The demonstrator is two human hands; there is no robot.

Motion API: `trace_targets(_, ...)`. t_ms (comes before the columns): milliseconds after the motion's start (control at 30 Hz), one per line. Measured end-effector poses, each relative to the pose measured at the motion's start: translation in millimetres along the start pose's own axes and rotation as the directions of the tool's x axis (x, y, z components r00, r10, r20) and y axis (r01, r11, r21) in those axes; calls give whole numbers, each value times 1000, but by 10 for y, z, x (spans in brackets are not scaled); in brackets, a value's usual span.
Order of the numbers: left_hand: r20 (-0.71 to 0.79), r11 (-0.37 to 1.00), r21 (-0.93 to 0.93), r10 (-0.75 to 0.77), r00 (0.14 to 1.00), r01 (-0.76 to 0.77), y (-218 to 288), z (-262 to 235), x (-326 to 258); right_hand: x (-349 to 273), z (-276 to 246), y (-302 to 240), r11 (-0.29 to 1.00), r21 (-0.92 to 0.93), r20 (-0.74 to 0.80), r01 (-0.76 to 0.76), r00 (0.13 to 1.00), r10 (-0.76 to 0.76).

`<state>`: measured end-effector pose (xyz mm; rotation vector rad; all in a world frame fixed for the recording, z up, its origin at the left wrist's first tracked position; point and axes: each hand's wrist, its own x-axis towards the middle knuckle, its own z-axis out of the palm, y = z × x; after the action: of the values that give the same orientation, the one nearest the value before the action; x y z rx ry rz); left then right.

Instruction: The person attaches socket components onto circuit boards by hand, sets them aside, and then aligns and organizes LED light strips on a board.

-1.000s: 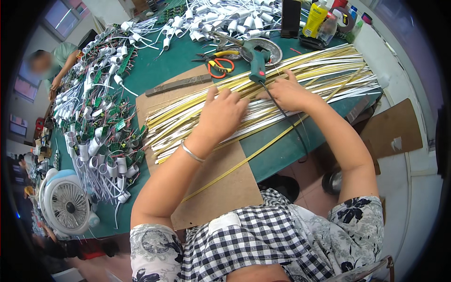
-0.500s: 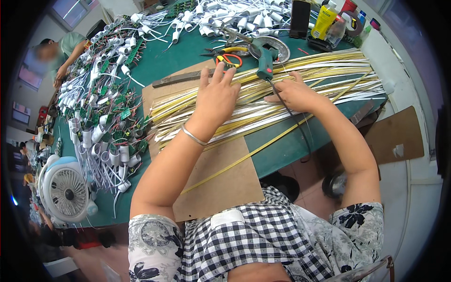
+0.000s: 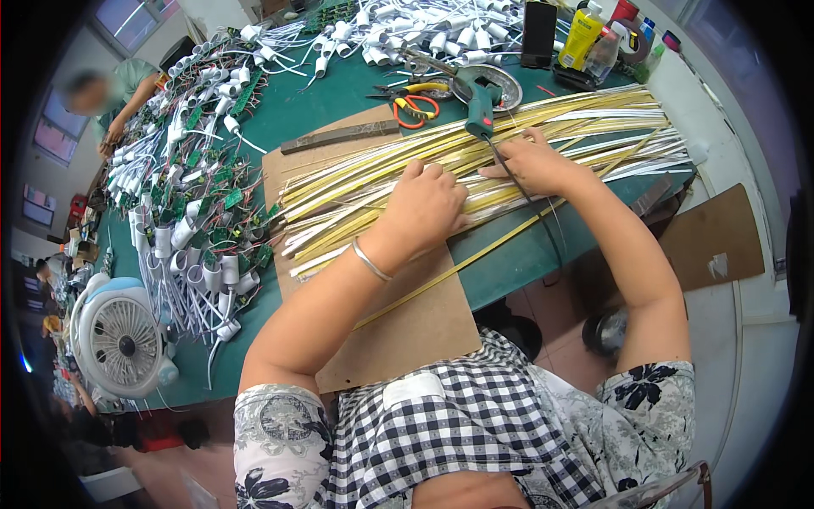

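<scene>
My left grip [image 3: 428,204] lies flat, fingers spread, pressing the yellow-and-white strips [image 3: 475,161]. My right grip [image 3: 534,161] rests open on them too. The strips lie fanned over brown cardboard [image 3: 407,331] on the green bench [image 3: 509,263].

One fan [image 3: 119,339], one phone [image 3: 538,34], one pliers [image 3: 415,100] (strips [image 3: 475,161] too many to count).

Left hand [image 3: 424,204] pressed flat on yellow-and-white strips [image 3: 475,161] fanned over brown board [image 3: 398,331]. Right hand [image 3: 530,161] at three o'clock, fingers curled on strips. Green tool [image 3: 482,106] at twelve; fan [image 3: 119,339] at eight.
</scene>
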<state>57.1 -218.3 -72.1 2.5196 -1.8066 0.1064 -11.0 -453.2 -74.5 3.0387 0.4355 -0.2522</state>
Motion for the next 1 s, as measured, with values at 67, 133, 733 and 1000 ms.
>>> trace_targets(67, -52, 1000, -22, 17, 998, -18, -54, 63, 4, 6, -99, -64, 996, 53, 89, -68, 994, 64)
trace_targets(133, -98, 996, -83, 29, 995, -37, -92, 116, 69, 5, -115, -68, 995, 64, 96, -75, 993, 68)
trace_targets(733, -81, 963, -26, -269, 960, 268, 6, 158, 129, 8, -29, -50, 994, -71, 98, -85, 991, 92)
trace_targets(1000, -138, 964, -103, -257, 956, 245, -215, 264, 14, -176, -395, -504, 960, 271, -494, -64, 847, 196)
